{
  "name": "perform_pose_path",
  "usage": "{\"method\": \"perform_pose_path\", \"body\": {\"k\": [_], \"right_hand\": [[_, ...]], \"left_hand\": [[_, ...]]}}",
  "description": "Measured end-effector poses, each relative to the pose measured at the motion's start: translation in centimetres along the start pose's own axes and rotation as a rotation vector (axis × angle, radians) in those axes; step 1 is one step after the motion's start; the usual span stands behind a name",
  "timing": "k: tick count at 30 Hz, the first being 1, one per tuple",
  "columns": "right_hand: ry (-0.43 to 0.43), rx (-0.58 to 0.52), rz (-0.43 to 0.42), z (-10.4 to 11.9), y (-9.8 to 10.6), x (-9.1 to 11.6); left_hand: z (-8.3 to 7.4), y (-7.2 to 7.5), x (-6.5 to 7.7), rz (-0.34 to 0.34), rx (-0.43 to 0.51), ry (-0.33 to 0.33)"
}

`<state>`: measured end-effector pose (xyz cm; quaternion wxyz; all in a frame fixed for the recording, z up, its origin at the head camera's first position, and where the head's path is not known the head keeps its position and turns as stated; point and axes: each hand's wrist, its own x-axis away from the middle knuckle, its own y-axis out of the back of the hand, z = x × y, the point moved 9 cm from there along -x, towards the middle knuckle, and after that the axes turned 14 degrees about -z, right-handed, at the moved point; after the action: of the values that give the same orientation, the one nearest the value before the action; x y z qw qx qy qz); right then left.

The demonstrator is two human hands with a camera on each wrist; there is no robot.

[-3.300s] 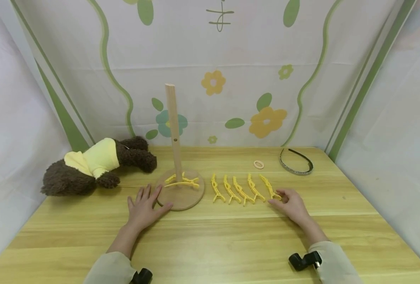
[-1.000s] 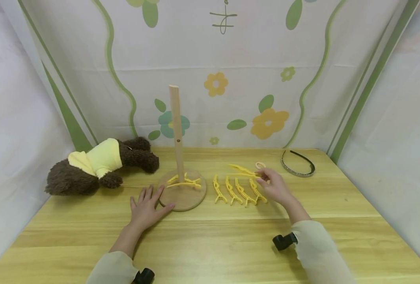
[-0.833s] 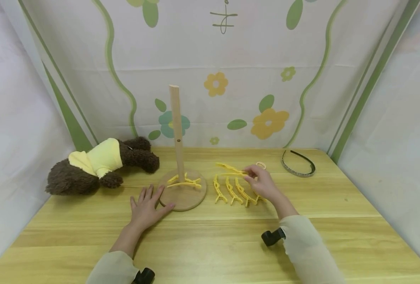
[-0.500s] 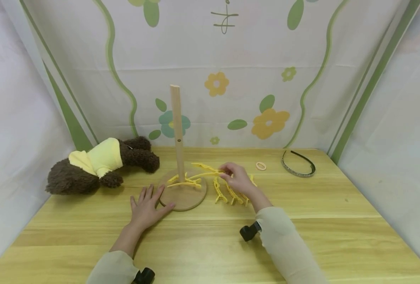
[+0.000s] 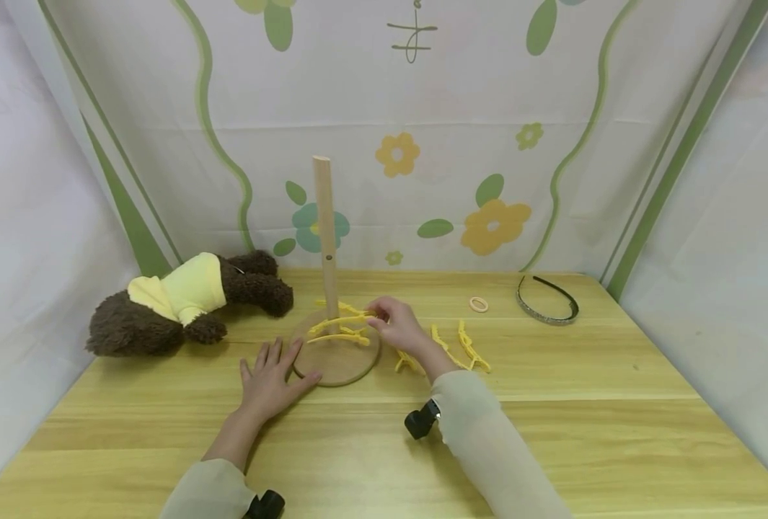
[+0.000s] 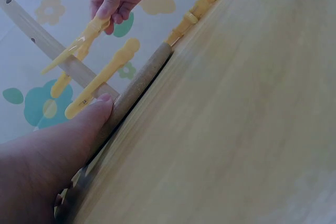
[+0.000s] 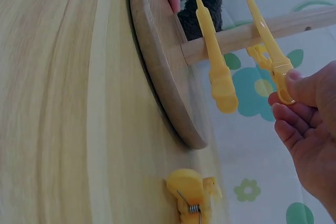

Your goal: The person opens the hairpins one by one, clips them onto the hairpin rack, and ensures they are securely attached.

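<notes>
A wooden post (image 5: 324,209) rises from a round wooden base (image 5: 337,367). My left hand (image 5: 270,386) lies with fingers spread at the base's left edge, its thumb on the rim in the left wrist view. Between thumb and fingers my right hand (image 5: 398,328) pinches the handle end of a yellow hair clip (image 7: 270,43), whose parted arms reach on either side of the post. Lower on the post sits another yellow hair clip (image 7: 216,69), close above the base. Right of the base several more yellow hair clips (image 5: 469,347) lie in a row, partly hidden by my right hand and wrist.
A brown plush toy in a yellow shirt (image 5: 192,288) lies at the left. Toward the back right are a small pale ring (image 5: 478,305) and a dark headband with a glittery band (image 5: 549,317). A flower-print cloth (image 5: 448,101) hangs behind the table.
My right hand has picked up the rightmost hair clip from the row and carried it left to the post, its arms now around it. The left hand has stayed on the base.
</notes>
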<state>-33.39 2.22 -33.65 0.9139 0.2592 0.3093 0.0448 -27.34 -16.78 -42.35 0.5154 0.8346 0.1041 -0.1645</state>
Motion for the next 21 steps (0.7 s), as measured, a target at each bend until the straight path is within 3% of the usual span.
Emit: {"method": "perform_pose_path", "body": {"k": [21], "right_hand": [[-0.011, 0.047, 0.112, 0.6, -1.4, 0.5]], "left_hand": [[-0.1, -0.1, 0.0, -0.003, -0.014, -0.007]]}}
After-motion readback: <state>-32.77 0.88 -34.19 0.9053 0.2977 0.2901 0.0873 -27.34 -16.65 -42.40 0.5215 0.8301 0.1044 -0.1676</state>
